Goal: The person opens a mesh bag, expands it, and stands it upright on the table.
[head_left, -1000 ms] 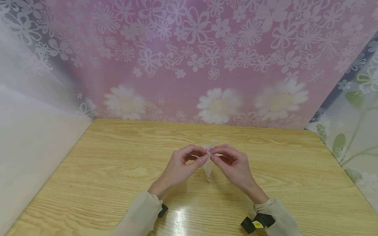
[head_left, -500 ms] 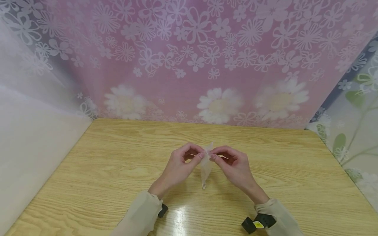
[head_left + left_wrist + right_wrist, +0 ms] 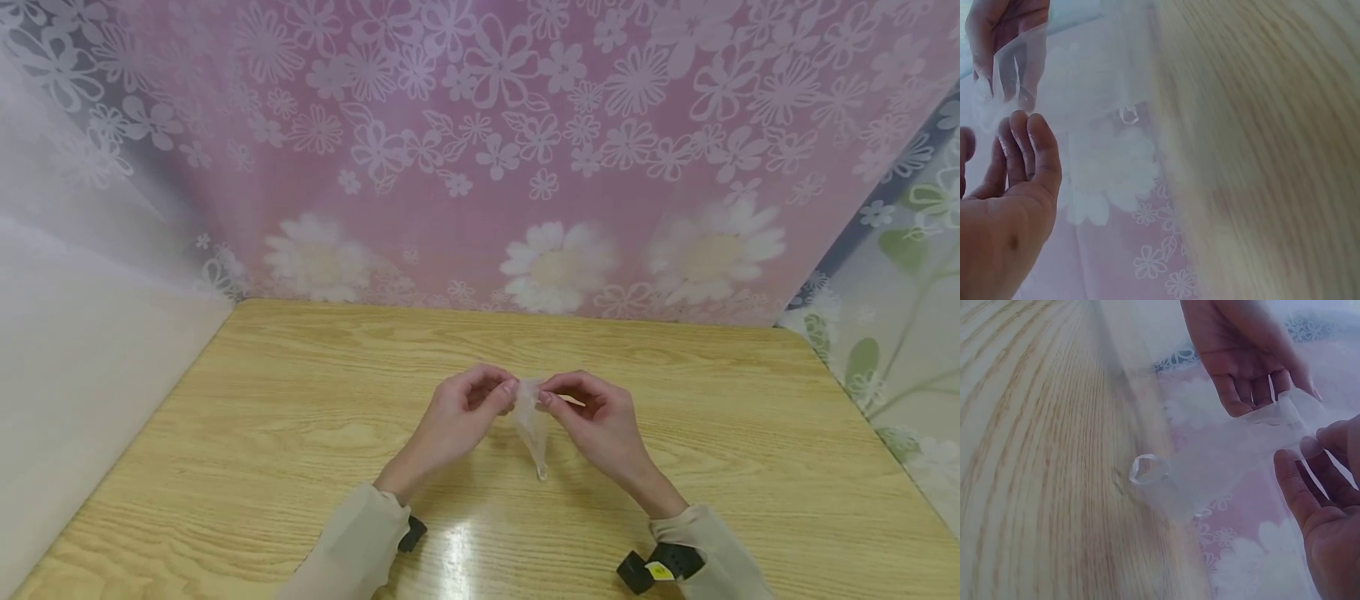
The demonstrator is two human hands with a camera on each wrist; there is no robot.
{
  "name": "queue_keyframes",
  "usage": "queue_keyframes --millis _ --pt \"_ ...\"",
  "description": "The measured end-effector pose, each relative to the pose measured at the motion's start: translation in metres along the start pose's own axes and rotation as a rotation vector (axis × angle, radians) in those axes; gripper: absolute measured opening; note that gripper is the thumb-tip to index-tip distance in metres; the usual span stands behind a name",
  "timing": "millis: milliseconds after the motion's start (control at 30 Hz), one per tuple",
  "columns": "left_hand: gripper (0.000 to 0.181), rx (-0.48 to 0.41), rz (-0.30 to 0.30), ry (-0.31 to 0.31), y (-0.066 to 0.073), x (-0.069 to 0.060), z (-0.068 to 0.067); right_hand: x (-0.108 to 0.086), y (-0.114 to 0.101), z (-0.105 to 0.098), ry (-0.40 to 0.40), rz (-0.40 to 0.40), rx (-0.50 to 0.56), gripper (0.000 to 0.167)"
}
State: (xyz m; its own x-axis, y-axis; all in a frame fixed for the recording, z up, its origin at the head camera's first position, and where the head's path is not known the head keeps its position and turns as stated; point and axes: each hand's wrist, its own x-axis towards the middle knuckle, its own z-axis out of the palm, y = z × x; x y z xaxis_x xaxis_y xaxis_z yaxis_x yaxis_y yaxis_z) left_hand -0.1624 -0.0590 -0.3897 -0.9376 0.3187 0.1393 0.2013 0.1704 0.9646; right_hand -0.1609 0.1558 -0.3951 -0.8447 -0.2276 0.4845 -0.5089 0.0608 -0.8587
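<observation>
Fabric, sheer and whitish (image 3: 534,429), hangs between your two hands, about midway between the left and right edges of the desk (image 3: 300,400) and well apart from its far edge. Your left hand (image 3: 461,412) pinches its upper end from the left; your right hand (image 3: 597,421) pinches the same end from the right, the fingertips just beside each other. Neither hand is nearer: both touch it. From that grip its long axis drops toward you, leaning slightly right, and narrows to a tip; the right wrist view shows a small white loop (image 3: 1135,469) at the lower end. You cannot tell whether that tip meets the desk. It may be a pouch; if so, you can make out nothing inside.
</observation>
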Motion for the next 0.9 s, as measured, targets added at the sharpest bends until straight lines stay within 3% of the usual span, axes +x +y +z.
queue_keyframes --millis 233,533,900 --pt "0.015 0.058 -0.009 0.011 -0.0002 0.0014 0.0 0.0003 0.0004 0.0 -0.029 0.018 -0.007 0.014" --pt "0.008 0.015 0.005 0.038 0.003 0.001 0.0013 0.0008 -0.0023 0.0016 -0.057 0.106 -0.102 0.01" --pt "0.015 -0.05 -0.035 0.036 0.0011 0.0017 0.0009 0.003 -0.0047 0.0054 -0.001 0.194 -0.19 0.005"
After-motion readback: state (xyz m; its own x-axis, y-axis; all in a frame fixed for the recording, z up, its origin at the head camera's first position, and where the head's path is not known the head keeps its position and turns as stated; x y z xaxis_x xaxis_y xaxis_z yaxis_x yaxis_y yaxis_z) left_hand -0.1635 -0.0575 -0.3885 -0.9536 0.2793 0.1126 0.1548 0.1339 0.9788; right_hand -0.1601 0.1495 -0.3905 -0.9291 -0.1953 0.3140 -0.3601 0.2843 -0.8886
